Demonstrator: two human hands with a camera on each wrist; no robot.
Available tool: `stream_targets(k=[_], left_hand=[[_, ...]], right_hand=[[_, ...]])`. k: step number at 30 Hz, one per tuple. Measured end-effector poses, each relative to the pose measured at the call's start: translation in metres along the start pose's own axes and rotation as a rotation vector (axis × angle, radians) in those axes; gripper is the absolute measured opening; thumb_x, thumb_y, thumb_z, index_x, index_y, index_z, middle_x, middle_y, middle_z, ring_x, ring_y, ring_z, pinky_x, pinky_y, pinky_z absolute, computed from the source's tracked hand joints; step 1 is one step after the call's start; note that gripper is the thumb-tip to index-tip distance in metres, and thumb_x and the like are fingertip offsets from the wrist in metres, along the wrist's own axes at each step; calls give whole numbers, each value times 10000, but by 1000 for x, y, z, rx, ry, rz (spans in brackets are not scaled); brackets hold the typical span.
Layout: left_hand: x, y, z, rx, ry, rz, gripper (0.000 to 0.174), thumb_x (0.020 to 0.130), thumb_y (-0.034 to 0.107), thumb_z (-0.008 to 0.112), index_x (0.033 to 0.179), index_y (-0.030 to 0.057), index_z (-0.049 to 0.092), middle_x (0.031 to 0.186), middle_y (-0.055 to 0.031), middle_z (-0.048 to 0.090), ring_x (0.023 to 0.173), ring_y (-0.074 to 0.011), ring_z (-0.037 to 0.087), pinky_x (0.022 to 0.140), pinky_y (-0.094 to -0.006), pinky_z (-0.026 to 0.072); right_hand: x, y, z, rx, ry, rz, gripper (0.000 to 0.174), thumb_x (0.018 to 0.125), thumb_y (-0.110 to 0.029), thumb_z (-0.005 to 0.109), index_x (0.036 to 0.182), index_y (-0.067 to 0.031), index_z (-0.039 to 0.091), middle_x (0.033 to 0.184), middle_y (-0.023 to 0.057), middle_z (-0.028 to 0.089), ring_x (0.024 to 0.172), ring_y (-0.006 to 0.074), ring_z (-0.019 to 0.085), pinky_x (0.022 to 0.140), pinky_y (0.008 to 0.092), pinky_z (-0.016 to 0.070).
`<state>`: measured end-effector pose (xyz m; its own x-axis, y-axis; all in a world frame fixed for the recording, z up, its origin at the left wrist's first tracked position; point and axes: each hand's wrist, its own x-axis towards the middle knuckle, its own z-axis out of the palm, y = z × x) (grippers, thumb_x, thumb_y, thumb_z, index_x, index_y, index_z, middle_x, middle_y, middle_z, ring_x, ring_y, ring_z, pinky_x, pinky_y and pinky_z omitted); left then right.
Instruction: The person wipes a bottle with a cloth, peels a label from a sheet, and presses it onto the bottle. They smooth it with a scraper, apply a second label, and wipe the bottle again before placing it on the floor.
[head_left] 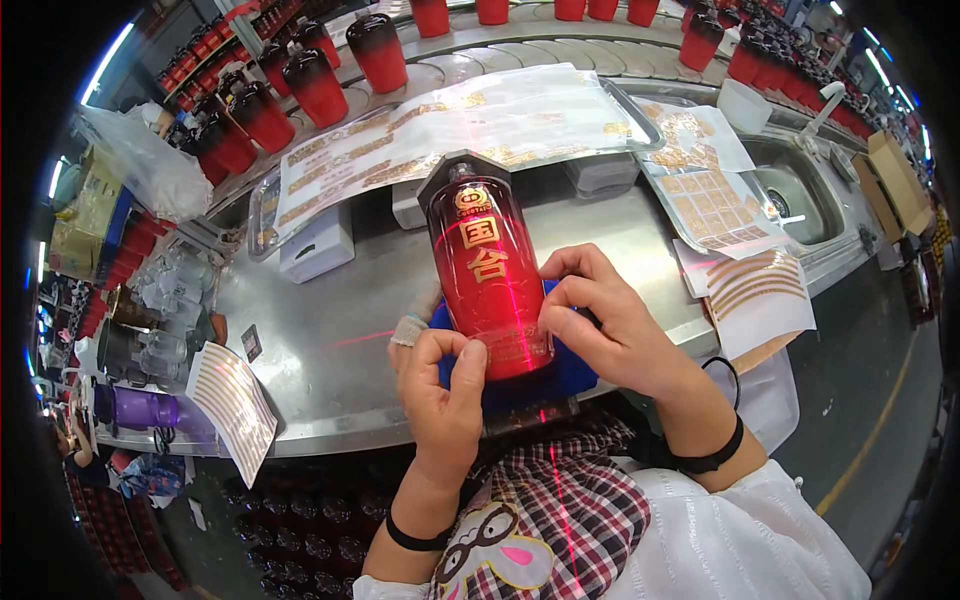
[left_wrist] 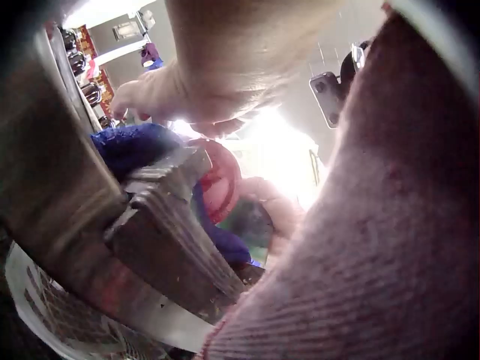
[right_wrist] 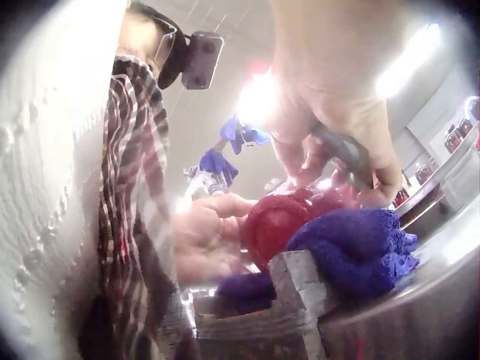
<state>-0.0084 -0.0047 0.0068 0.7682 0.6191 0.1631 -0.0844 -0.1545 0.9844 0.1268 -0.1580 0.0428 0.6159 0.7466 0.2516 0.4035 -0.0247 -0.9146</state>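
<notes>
A glossy red bottle (head_left: 490, 270) with gold characters lies tilted on a blue cloth (head_left: 575, 370), its neck pointing away. At its lower left side the left hand (head_left: 440, 390) pinches with thumb and forefinger at one end of a faint translucent strip (head_left: 508, 333) with lettering across the lower bottle. The right hand (head_left: 610, 320) pinches at the strip's other end by the bottle's right edge, forefinger and thumb bent. A pale cover wraps one left finger. In the right wrist view, the round red base (right_wrist: 274, 225) shows beside blue cloth (right_wrist: 352, 247) above a grey block (right_wrist: 296, 289).
Sheets of gold decals (head_left: 450, 125) lie on a tray behind the bottle, more decal sheets (head_left: 705, 195) at right near a sink (head_left: 800, 190). Curved gold strips on paper (head_left: 235, 405) lie at left. Red bottles (head_left: 378, 55) line a conveyor at the back. A purple cup (head_left: 145, 408) is far left.
</notes>
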Motion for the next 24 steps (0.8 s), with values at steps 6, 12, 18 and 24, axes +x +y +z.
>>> stream_targets(k=[6,12,18,24], left_hand=[[-1,0,0,17,2,-11,160,891,168,642,793,51,596,1133,-157,608,1007,-261,494,969,-393,330],[-1,8,2,76,28,78,171,890,172,641,783,45,600,1112,-162,609,1021,-285,495,986,-414,323],[1,6,1,206,41,126,161,872,152,657,777,39,591,944,-133,567,1009,-305,483,977,-419,332],[3,4,2,286,73,261,159,863,135,673,779,33,585,955,-148,567,1038,-337,474,993,-451,332]], right_hand=[[-3,-1,4,-201,27,-141,176,869,-166,714,835,-13,632,1137,174,492,1091,289,526,906,363,452],[-4,-7,-1,-14,-27,-24,175,862,-156,716,822,-9,630,1132,173,496,1087,295,527,915,369,447],[1,-1,1,-137,11,-76,169,845,-139,720,804,-5,624,1110,170,506,1061,299,531,895,368,450],[2,1,3,-142,33,-84,172,833,-128,729,791,-4,617,1099,171,513,1048,303,539,879,377,458]])
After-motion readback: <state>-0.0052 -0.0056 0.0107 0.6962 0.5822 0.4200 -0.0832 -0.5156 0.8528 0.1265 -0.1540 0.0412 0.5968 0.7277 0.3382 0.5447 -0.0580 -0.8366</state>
